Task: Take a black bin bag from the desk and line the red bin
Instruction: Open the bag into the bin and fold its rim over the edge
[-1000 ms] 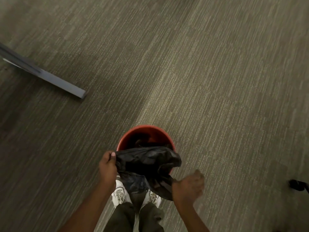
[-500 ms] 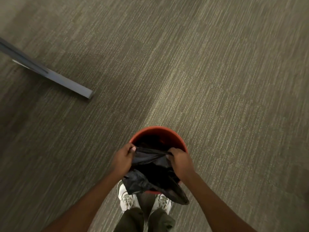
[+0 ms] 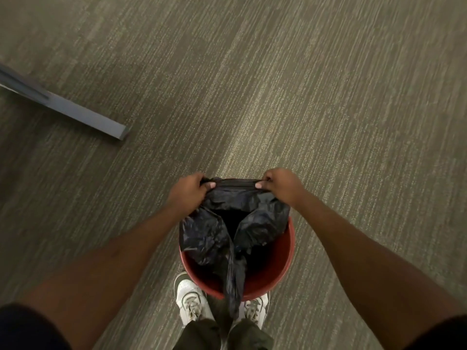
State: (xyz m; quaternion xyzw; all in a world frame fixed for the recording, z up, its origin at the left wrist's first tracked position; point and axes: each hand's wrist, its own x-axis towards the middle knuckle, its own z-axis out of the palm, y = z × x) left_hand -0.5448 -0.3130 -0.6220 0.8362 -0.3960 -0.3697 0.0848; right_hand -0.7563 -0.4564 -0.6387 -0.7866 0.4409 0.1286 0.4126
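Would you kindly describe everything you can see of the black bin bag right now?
The black bin bag is thin, glossy, crinkled plastic. Its top edge is stretched taut between the left hand and the right hand above the far rim of the red bin. The mouth gapes, dark inside. Loose folds droop into the bin, and one twisted tail hangs over the near rim, between the white shoes. The near rim is uncovered.

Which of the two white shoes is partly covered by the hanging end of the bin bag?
The right shoe: the bin bag trails over the red bin rim onto its inner edge. The left shoe is clear.
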